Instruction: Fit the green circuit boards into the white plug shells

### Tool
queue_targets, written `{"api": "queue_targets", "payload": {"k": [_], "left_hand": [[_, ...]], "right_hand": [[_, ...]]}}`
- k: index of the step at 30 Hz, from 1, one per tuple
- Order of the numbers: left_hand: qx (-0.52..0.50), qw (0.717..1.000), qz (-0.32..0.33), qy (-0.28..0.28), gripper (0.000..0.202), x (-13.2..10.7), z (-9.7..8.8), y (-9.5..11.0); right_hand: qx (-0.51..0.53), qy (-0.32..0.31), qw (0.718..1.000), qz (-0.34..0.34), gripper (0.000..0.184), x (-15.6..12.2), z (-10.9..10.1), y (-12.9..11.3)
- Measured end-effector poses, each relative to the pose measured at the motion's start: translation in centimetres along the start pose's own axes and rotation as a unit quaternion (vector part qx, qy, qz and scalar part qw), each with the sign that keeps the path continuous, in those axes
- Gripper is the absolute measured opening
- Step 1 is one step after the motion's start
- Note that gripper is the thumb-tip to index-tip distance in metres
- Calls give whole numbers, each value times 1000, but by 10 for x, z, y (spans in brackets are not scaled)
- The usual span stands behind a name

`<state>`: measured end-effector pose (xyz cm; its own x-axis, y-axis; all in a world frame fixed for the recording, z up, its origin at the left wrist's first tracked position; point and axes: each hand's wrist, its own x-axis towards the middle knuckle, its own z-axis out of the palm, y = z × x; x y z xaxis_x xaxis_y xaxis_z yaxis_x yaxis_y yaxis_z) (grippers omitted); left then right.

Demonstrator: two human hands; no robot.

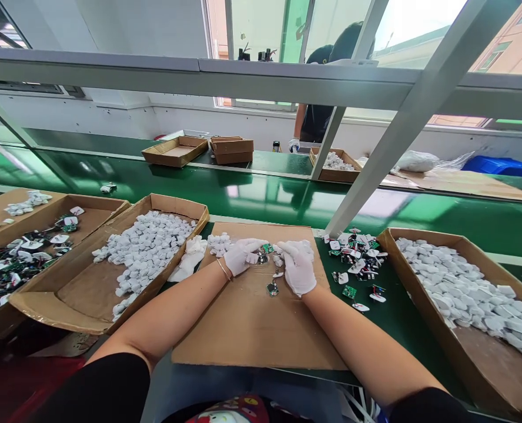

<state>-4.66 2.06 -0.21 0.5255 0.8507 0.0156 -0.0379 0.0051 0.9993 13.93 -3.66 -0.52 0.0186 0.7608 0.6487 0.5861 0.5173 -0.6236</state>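
Observation:
My left hand (242, 257) and my right hand (297, 267) wear white gloves and hover close together over a brown cardboard sheet (252, 329). Between the fingertips lies a small green circuit board (266, 248), with small white pieces (278, 259) beside it. Whether either hand grips something is hidden by the gloved fingers. Another circuit board (272, 288) lies on the cardboard just below them. To the left stands a cardboard tray (173, 202) heaped with small white plastic shells (144, 252). Loose boards and white parts (353, 264) lie on the green belt to the right.
A white cloth or glove (188, 258) lies against the left tray. Further cardboard trays of white parts stand at far left (23, 264) and right (420, 241). A metal frame crosses above the belt, and a co-worker (316, 120) stands beyond it.

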Motion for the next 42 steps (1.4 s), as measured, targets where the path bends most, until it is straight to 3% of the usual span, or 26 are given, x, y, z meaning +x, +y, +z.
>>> {"api": "queue_targets", "payload": {"k": [5, 12, 17, 21, 24, 26, 29, 31, 33, 36, 40, 42], "left_hand": [[-27, 999, -15, -32, 49, -2, 2, -4], [-21, 996, -23, -82, 40, -4, 13, -3], [30, 996, 50, -67, 37, -10, 13, 3], [12, 989, 90, -121, 61, -16, 9, 9], [103, 976, 123, -147, 61, -18, 7, 13], [153, 968, 149, -128, 52, -18, 7, 16], [193, 966, 162, -56, 42, -18, 9, 25], [198, 970, 144, -3, 38, -19, 12, 33], [183, 977, 108, 14, 37, -19, 16, 41], [134, 989, 58, 5, 35, -19, 19, 44], [-51, 993, 50, 92, 35, -21, 12, 28], [-105, 988, 44, 107, 36, -23, 6, 18]], "right_hand": [[-59, -62, 995, -57, 35, -5, 4, -2], [3, -83, 996, -10, 22, -3, 0, 2], [98, -118, 988, -8, 31, -5, -2, -5], [154, -171, 973, 5, 39, -6, -2, -9], [178, -199, 964, 12, 40, -7, 0, -7], [201, -200, 959, 25, 39, -7, 1, -5], [240, -195, 949, 57, 40, -5, 2, -6], [244, -198, 946, 81, 36, -3, 2, -9], [223, -195, 951, 92, 29, -2, 3, -13], [198, -172, 962, 78, 21, -1, 3, -19], [209, -108, 966, 111, 31, -2, 4, -18], [212, -71, 965, 140, 26, -2, 4, -13]]}}
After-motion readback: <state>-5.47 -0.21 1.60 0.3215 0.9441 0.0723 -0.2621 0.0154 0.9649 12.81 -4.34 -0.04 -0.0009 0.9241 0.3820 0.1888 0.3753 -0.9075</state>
